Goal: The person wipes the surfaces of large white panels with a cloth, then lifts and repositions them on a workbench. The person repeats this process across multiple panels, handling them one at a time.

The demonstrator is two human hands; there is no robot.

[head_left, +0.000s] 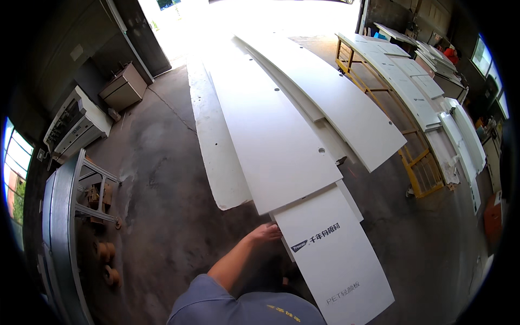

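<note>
My left hand [264, 233] reaches forward to the left edge of a white panel [336, 265] with dark print on it. Its fingers close on the panel near the far corner, and the fingertips are partly hidden at the edge. This panel slants from the middle down to the lower right, its far end meeting the near end of a larger white board [276, 135]. Small round holes run along that board's right side. My right hand does not show; the printed panel covers the area where my right arm might be.
Another white board [336, 103] with holes lies to the right, overlapping the stack. Beneath, a pale slab [216, 146] sticks out left. A yellow metal rack [420, 162] stands right, beside stacked white panels [403, 76]. A metal-framed bench [65, 216] is at left.
</note>
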